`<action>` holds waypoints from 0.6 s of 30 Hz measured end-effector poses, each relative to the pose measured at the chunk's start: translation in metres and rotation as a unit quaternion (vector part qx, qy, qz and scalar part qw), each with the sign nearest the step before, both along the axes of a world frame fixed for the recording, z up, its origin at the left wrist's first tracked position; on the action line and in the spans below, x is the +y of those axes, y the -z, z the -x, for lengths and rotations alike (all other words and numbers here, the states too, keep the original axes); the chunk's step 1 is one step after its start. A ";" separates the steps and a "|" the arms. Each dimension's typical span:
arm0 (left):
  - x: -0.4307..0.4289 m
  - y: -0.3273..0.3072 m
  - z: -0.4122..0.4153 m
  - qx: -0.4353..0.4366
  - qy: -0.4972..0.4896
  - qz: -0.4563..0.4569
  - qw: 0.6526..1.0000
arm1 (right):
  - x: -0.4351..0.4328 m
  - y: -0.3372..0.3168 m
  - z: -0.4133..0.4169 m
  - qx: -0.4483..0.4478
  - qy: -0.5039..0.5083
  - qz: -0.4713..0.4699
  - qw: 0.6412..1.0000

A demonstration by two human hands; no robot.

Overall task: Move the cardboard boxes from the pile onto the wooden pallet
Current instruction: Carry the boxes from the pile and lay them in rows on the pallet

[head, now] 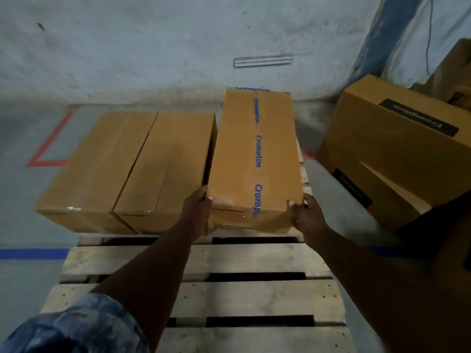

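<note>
A long cardboard box [254,154] sealed with blue-lettered tape lies lengthwise over the far part of the wooden pallet [198,261]. My left hand [197,212] grips its near left corner. On its near right corner my right hand [305,215] holds it with the thumb on top. I cannot tell whether the box rests on the slats or hangs just above them. Two plain cardboard boxes [127,169] lie side by side on the pallet to its left, the nearer one touching it.
A pile of larger cardboard boxes [397,143] with black labels stands at the right, close to the pallet's edge. A grey wall runs behind. Red [48,149] and blue floor tape [33,253] marks the concrete at the left. The pallet's near slats are bare.
</note>
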State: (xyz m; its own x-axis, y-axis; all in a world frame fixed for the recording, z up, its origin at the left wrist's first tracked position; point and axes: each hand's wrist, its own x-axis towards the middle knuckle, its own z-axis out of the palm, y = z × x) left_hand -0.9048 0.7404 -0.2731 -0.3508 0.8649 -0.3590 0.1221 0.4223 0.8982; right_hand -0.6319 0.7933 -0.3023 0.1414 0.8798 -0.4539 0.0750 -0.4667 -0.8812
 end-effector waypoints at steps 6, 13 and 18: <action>0.016 0.045 0.029 0.171 0.030 0.059 0.983 | 0.023 0.052 0.030 0.020 -0.035 0.010 0.999; 0.006 0.047 0.040 0.402 0.140 0.091 0.900 | 0.020 0.084 0.039 0.022 -0.090 0.008 0.996; -0.005 0.064 0.066 0.492 0.259 0.125 0.822 | 0.023 0.094 0.040 0.011 -0.103 0.010 0.995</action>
